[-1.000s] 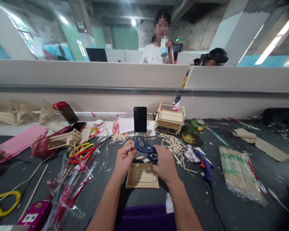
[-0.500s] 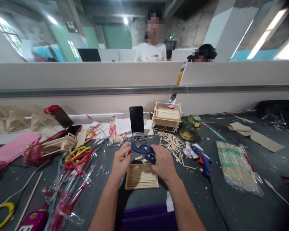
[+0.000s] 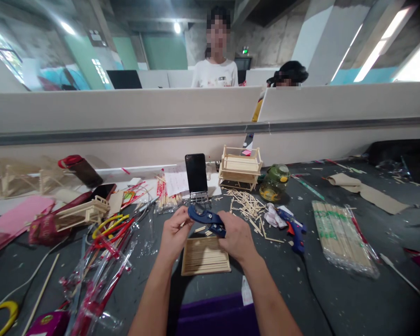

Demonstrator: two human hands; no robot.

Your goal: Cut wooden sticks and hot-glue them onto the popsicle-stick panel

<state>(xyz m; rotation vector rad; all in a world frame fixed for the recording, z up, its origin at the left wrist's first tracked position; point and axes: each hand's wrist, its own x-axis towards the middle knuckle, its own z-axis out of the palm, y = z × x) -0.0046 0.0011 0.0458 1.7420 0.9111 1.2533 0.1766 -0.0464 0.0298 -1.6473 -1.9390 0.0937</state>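
Observation:
My right hand (image 3: 237,237) grips the handles of a blue hand cutter (image 3: 206,216), shaped like a pipe cutter, its curved jaw pointing left. At that jaw, the fingers of my left hand (image 3: 174,233) are pinched together; whatever they hold is too small or hidden to make out. Just below the cutter lies a rectangular panel of wooden sticks (image 3: 206,257) with a raised rim, flat on the dark table. A few short cut stick pieces (image 3: 200,229) lie between the panel and the cutter.
Behind my hands stand a phone (image 3: 196,172) on a wire stand, a wooden stick rack (image 3: 240,163) and a green jar (image 3: 275,184). Loose sticks (image 3: 247,205), a blue glue gun (image 3: 296,231) and bagged sticks (image 3: 343,238) lie right. Plastic wrappers (image 3: 98,280) and yellow-handled scissors (image 3: 10,312) are left.
The view has shifted slightly, so the background sits a little further left. Both hands keep the same hold around the cutter, and the stick panel stays in place.

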